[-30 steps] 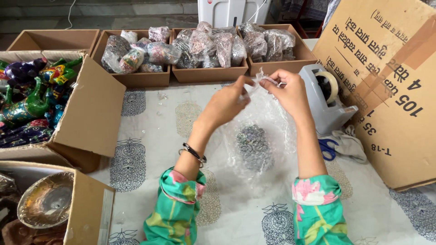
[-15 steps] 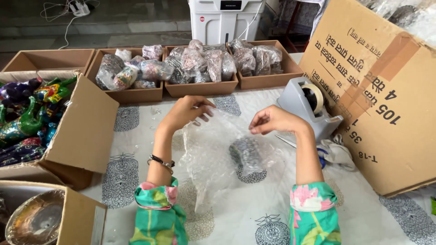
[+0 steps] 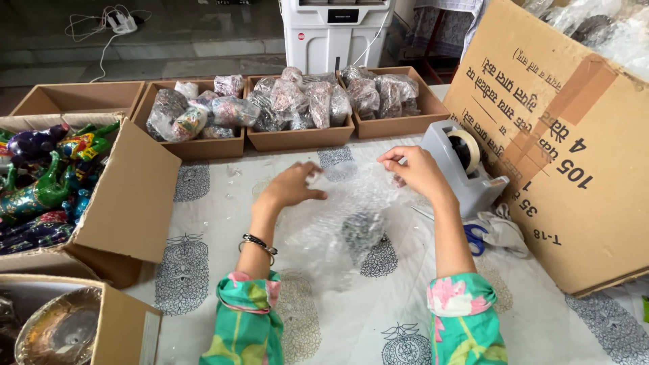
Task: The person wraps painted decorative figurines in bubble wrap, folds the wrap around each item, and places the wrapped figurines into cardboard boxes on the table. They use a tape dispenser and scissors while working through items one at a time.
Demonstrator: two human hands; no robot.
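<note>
My left hand [image 3: 292, 186] and my right hand [image 3: 414, 170] each pinch an upper corner of a clear bubble wrap sheet [image 3: 324, 230] and hold it stretched above the patterned tablecloth [image 3: 203, 263]. A small dark object [image 3: 362, 228] lies inside the wrap, below and between my hands. A beaded bracelet sits on my left wrist. Both forearms end in green and pink floral sleeves.
A grey tape dispenser [image 3: 466, 165] stands right of my right hand, with blue-handled scissors [image 3: 476, 238] beside it. Shallow cardboard trays [image 3: 297, 138] of wrapped items line the far edge. A box of painted figurines [image 3: 40, 189] stands left, a large carton [image 3: 568, 142] right.
My hands have come down from their raised position and spread apart, pulling the bubble wrap open wider. The dark object inside has dropped lower in the sheet.
</note>
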